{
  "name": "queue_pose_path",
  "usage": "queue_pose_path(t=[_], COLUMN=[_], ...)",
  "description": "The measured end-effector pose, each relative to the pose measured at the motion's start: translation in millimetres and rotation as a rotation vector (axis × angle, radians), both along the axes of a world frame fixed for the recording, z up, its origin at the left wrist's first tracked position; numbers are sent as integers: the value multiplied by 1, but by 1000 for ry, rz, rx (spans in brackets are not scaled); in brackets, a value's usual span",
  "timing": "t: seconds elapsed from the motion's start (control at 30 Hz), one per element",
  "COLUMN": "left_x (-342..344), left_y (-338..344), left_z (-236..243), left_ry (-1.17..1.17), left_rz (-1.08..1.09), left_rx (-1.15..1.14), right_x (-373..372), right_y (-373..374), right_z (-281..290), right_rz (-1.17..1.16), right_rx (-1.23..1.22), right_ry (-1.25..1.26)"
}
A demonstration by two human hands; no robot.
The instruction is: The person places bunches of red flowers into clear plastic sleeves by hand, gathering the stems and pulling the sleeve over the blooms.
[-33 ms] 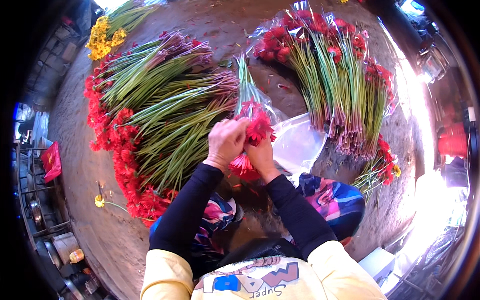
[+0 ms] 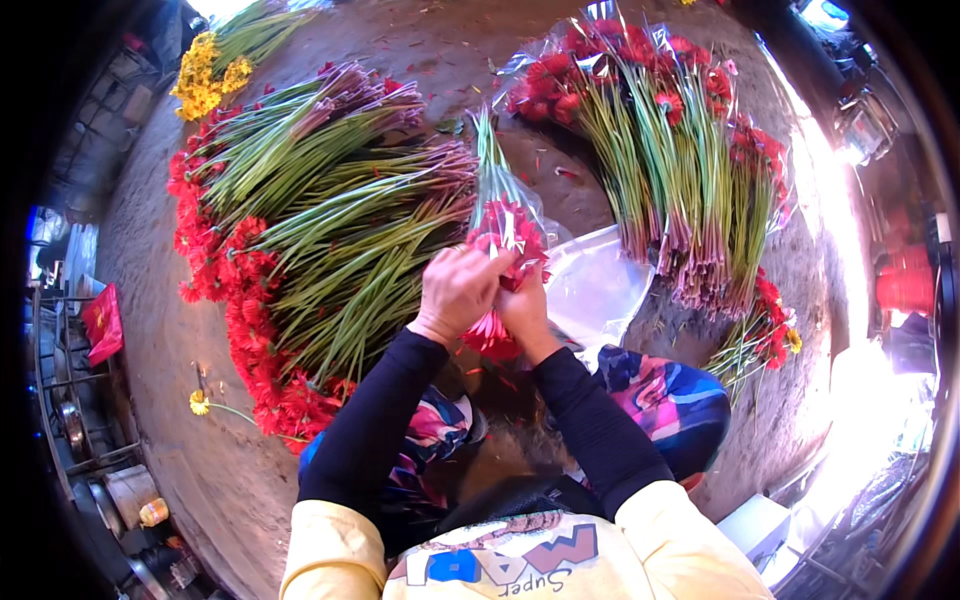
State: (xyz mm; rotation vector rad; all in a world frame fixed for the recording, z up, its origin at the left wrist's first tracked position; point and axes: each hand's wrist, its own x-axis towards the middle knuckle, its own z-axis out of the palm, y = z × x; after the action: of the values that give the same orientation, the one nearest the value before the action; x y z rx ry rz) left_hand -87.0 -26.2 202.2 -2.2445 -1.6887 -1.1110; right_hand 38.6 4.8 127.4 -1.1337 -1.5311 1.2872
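Note:
A bunch of red gerberas in a clear plastic sleeve lies in front of me, its green stems pointing away and its heads toward me. My right hand is closed on the near end of the bunch, among the flower heads. Over the blooms from the left comes my left hand, fingers bent and the index finger stretched across the plastic; its fingertips are partly hidden. More red petals show below the hands. Flat clear plastic sleeves lie just right of my right hand.
Loose red gerberas are heaped at left, heads outward. Sleeved bunches lie at far right, with a smaller red bunch nearer. Yellow flowers are at far left; a single yellow flower lies nearer.
My left hand has shifted slightly, its index finger now reaching right across the blooms. The sleeved flower heads look flatter and sit a little farther from me. My right hand stays nearly in place.

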Motion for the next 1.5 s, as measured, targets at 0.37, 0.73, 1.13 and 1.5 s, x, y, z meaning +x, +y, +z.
queue_pose_path(t=[0.37, 0.73, 1.13, 1.5], left_x=[3, -18, 32, 19], left_y=[-48, -80, -33, -31], left_z=[-46, -38, -19, -35], left_ry=[-422, -1082, -2211, -2198], left_rz=[341, 253, -182, -146], left_rx=[-479, -530, -603, -621], right_x=[-8, -11, 62, 80], right_y=[28, 9, 0, 34], right_z=[-8, 13, 85, -6], right_rz=[-23, -42, 171, -400], right_rx=[-477, -521, 217, 279], right_ry=[644, 628, -666, -403])
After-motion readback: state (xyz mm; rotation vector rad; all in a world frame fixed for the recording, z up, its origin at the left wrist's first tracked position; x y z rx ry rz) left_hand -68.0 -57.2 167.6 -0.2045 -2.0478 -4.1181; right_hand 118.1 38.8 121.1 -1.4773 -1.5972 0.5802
